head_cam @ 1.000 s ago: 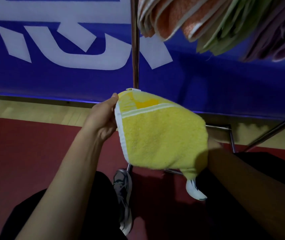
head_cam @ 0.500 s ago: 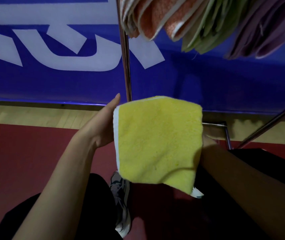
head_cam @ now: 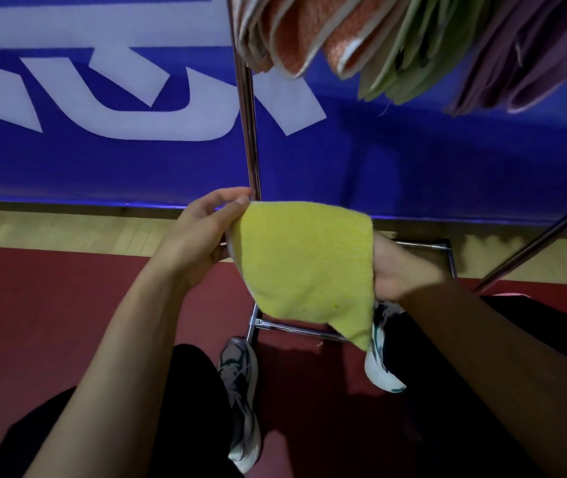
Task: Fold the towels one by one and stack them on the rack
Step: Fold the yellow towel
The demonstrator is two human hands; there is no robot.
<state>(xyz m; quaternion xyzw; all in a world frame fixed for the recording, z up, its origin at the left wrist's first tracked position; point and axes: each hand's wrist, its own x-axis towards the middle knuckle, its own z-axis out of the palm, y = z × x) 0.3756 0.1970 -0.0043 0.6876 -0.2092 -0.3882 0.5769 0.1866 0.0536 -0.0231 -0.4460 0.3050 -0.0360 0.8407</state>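
Note:
A folded yellow towel [head_cam: 306, 263] hangs between my hands at mid-frame, its lower right corner drooping. My left hand [head_cam: 202, 236] pinches its upper left corner between thumb and fingers. My right hand [head_cam: 395, 267] grips the towel's right edge, with its fingers hidden behind the cloth. Above, on the rack, several folded towels hang over the edge: orange ones [head_cam: 295, 32], green ones [head_cam: 409, 56] and purple ones [head_cam: 530, 53].
The rack's chrome upright [head_cam: 247, 125] rises just behind my left hand, a slanted bar [head_cam: 537, 246] runs at right, and a floor bar [head_cam: 295, 327] crosses below the towel. A blue banner [head_cam: 102, 157] backs the scene. My two shoes [head_cam: 240, 391] stand on red floor.
The towel's striped face was folded under, leaving a plain yellow side up. My left hand went from lying flat against the edge to pinching the corner; the towel now sags into a curve.

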